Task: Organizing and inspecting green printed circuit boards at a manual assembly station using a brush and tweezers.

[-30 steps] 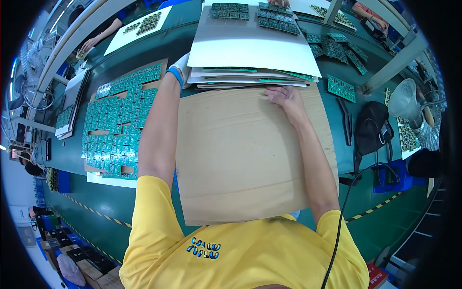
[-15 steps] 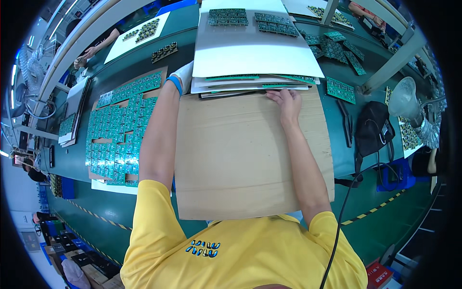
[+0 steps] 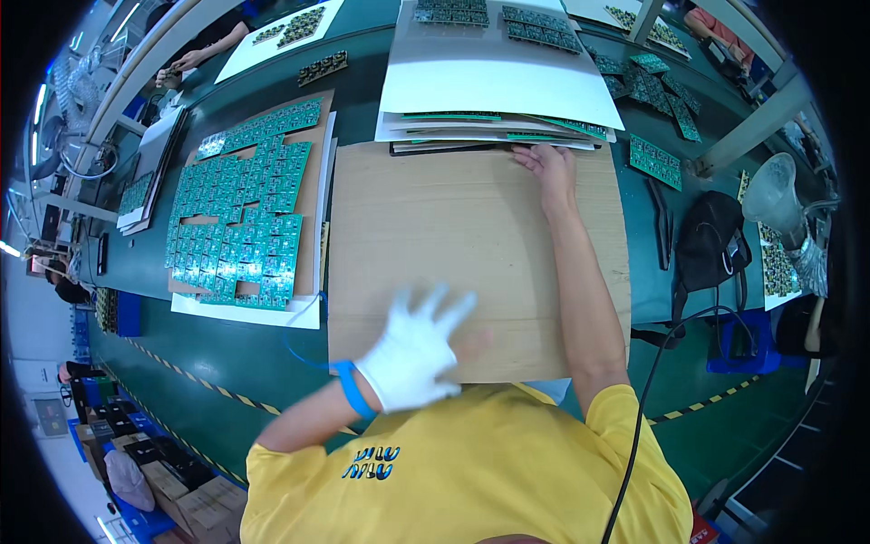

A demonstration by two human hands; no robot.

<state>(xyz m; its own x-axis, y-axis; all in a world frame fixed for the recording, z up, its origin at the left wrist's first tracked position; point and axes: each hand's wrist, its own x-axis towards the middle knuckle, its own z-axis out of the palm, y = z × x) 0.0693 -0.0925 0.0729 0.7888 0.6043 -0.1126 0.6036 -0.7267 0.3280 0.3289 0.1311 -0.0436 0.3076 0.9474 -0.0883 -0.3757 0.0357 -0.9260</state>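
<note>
My left hand (image 3: 415, 352), in a white glove with a blue wrist band, hovers with fingers spread over the near part of a brown cardboard sheet (image 3: 471, 245); motion blurs its fingertips. At the sheet's far end lies a stack of white boards (image 3: 494, 95) with green circuit boards between its layers. My bare right hand (image 3: 548, 170) touches the stack's near edge, its fingers loosely extended to the left. More circuit-board panels (image 3: 542, 29) rest on top of the stack. To the left, green circuit-board panels (image 3: 240, 208) cover another cardboard sheet.
Loose green panels (image 3: 648, 91) lie at the far right, with one panel (image 3: 654, 161) nearer. A black bag (image 3: 707, 240) and a lamp-like clear funnel (image 3: 775, 189) stand at the right. A cable (image 3: 645, 408) runs beside my right arm. Another person's hands (image 3: 177, 71) show far left.
My left hand has come away from the left side of the stack, back toward my body, with its fingers spread. My right hand stays at the stack's edge. The whole view has shifted slightly.
</note>
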